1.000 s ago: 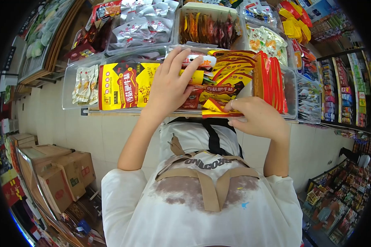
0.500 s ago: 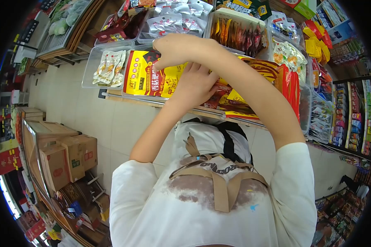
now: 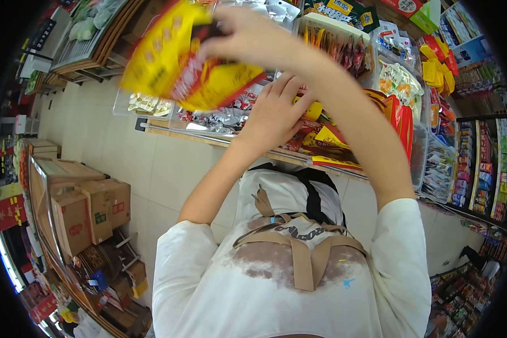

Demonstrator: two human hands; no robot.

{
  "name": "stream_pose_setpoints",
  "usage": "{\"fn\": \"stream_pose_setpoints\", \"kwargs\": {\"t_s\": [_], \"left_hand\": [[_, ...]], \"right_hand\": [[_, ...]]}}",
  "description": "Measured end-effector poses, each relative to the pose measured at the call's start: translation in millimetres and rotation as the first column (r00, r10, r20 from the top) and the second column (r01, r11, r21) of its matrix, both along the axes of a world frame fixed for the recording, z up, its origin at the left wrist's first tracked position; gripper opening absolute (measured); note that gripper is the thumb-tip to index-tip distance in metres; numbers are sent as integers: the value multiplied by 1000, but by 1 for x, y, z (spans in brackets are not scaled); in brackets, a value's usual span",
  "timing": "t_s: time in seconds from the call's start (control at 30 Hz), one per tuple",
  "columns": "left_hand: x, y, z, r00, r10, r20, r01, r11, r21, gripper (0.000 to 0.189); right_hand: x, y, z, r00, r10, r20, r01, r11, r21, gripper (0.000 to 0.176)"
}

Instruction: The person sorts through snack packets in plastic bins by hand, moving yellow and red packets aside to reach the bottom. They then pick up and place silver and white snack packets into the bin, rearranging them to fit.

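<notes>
My right hand [image 3: 245, 36] is closed on a yellow and red snack bag [image 3: 174, 73], blurred by motion. The bag is tilted, raised above a clear bin of silver and red small packets [image 3: 225, 115]. Below my right forearm, my left hand [image 3: 279, 110] rests over the bins with its fingers stretched out, the tips partly hidden by that forearm. Close by its thumb lie red and yellow packets [image 3: 321, 132]. White packets [image 3: 149, 104] in the leftmost bin show below the bag's lower edge.
A box of upright pouches [image 3: 343, 48] stands behind my right forearm. Red bags [image 3: 399, 124] fill the right side of the display. Cardboard boxes [image 3: 96, 208] are stacked at the left, and snack shelves [image 3: 484, 163] stand at the right.
My right hand has lifted the yellow and red bag up and to the left, baring the silver and red packets beneath. My left hand has shifted slightly to the right.
</notes>
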State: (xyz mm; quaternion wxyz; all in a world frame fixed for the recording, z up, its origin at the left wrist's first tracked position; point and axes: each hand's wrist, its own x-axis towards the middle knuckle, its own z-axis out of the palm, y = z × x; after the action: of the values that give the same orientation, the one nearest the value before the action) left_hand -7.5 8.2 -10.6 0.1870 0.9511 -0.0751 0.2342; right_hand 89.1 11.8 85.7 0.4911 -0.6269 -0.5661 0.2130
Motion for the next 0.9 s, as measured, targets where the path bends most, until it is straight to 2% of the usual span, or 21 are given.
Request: {"fn": "stream_pose_setpoints", "kwargs": {"t_s": [0.07,0.13,0.2,0.23,0.27,0.33,0.37,0.4,0.43,0.5,0.57,0.67,0.73,0.77,0.83,0.87,0.9], "left_hand": [[0,-1,4,1000,-19,21,19,1000,7,67],[2,-1,4,998,-19,62,19,1000,1,65],[0,-1,2,1000,-7,12,7,1000,0,66],[1,0,2,1000,-5,8,5,1000,7,68],[1,-1,1,1000,-5,6,5,1000,12,70],[1,-1,4,999,-11,43,11,1000,-1,70],[1,-1,5,997,-15,80,15,1000,-10,70],[2,-1,4,996,-33,83,35,999,-21,70],[3,0,3,998,-38,54,39,999,-18,70],[4,0,3,999,-44,14,44,999,-25,72],[3,-1,5,999,-51,-2,51,999,-18,72],[3,-3,8,999,-37,-31,37,999,-2,72],[3,-2,9,999,-33,-37,33,999,-9,72],[4,-3,10,999,-33,-35,32,999,-9,72],[3,-2,8,999,-38,-14,38,999,-3,72],[3,-2,7,999,-33,-12,33,999,-1,72],[3,-2,7,999,-35,-11,35,999,-5,71]], "right_hand": [[-5,-54,90,957,72,-280,-94,993,-65,24],[-1,-79,109,988,-69,-136,70,998,-1,25],[37,-103,93,984,162,79,-174,969,176,38],[37,-127,94,985,-72,157,67,997,39,34],[35,-153,97,921,-286,265,316,946,-76,30],[45,-187,111,791,-64,608,307,902,-304,29],[29,-195,98,870,-205,449,303,940,-157,27],[28,-198,110,646,36,762,241,938,-248,24],[31,-202,106,609,83,788,260,918,-298,21],[30,-208,91,573,126,810,304,885,-352,19],[21,-202,74,546,281,789,427,717,-551,15],[20,-193,45,576,328,749,441,647,-623,14],[18,-185,32,529,454,716,419,594,-686,12],[16,-179,33,528,455,717,419,595,-686,12],[10,-161,35,550,598,583,367,454,-812,19],[7,-156,34,546,599,585,367,457,-810,19],[1,-154,33,535,600,595,311,515,-799,13]]}}
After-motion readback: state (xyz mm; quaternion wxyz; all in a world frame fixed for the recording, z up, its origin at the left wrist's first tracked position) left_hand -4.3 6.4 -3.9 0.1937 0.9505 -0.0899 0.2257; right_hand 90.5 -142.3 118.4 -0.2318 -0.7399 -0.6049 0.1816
